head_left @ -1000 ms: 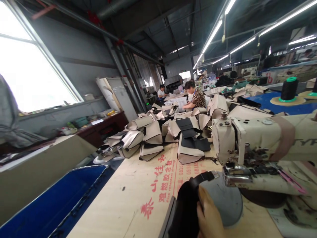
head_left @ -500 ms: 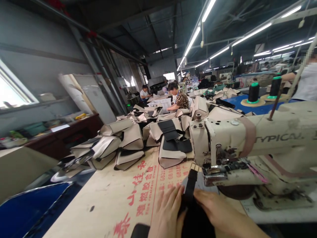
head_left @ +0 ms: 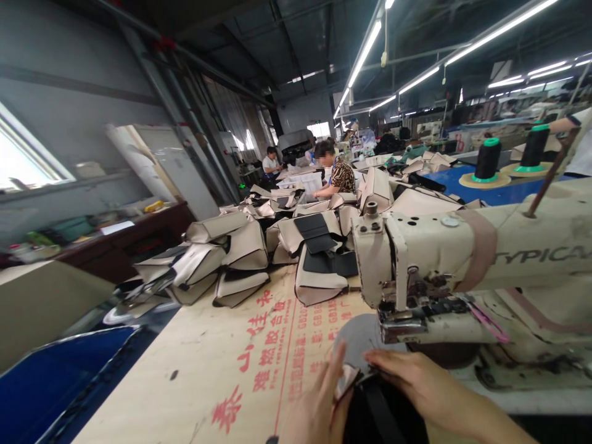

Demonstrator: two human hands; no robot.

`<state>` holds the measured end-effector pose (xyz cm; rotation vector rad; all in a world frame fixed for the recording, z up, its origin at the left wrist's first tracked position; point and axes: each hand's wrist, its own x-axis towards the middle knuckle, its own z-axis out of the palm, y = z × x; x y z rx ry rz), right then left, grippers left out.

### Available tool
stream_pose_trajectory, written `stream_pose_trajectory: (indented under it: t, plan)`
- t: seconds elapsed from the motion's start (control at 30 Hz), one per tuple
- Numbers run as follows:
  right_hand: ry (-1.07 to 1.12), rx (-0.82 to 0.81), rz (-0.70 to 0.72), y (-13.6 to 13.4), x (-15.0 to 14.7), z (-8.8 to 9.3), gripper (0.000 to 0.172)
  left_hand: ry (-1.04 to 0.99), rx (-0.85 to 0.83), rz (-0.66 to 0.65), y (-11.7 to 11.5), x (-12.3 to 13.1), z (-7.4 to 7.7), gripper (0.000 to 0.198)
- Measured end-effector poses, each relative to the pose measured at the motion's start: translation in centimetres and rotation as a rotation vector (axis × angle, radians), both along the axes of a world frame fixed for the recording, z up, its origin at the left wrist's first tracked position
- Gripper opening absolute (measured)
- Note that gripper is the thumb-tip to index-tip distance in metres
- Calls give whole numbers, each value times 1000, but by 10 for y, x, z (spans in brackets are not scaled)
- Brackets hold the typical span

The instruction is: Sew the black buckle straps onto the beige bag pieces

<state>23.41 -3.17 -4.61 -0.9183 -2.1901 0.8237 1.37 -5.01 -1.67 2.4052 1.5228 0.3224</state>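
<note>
A black bag piece with a strip across it and a pale corner is between my hands at the bottom of the view. My left hand, slightly blurred, grips its left side near the pale corner. On the other side my right hand lies with fingers together over the upper right edge, gripping it; the thumb is hidden. Just beyond the piece is a grey rounded plate by the arm of a sewing machine. The right fingertips are close to the machine's needle area.
Beige and black bag pieces are heaped across the plywood table. Black thread cones stand behind the machine. A blue-lined bin is at lower left. A person works beyond the heap, with others farther off.
The black piece has turned and moved lower in view; its buckled strap end no longer shows, and a pale corner does. Both hands have shifted with it, uncovering the grey plate.
</note>
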Motion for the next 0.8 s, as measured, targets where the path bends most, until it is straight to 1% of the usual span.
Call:
stream_pose_trajectory:
  t: [0.07,0.13,0.2,0.27,0.33,0.43,0.5,0.57,0.63,0.7,0.73,0.8]
  plan:
    - [-47,32,32,2,7,4,38,104,-110,-19,5,5,11,41]
    - [-103,81,29,3,13,8,36,148,-149,-54,7,11,21,39]
    - [-129,96,-11,2,17,9,32,92,-172,-48,8,18,28,34]
    - [-109,80,-48,0,18,7,28,-13,-209,-9,8,25,32,26]
    - [-85,69,-57,-2,16,3,26,-86,-239,55,9,33,30,24]
    - [-58,61,-52,-3,16,1,25,-105,-250,105,15,44,19,32]
    - [-38,32,-39,-2,17,3,25,-107,-201,101,19,51,9,28]
    - [-42,19,-50,-2,16,5,29,-107,-117,75,21,56,0,17]
    - [-72,42,-129,-2,12,6,33,-95,-62,25,20,58,-7,13]
    - [-100,87,-218,-3,7,5,22,-96,-67,2,18,57,-10,14]
    - [-116,112,-226,-3,5,4,16,-112,-90,14,17,54,-10,15]
    - [-144,171,-170,-4,4,2,13,-171,-161,39,16,47,-5,24]
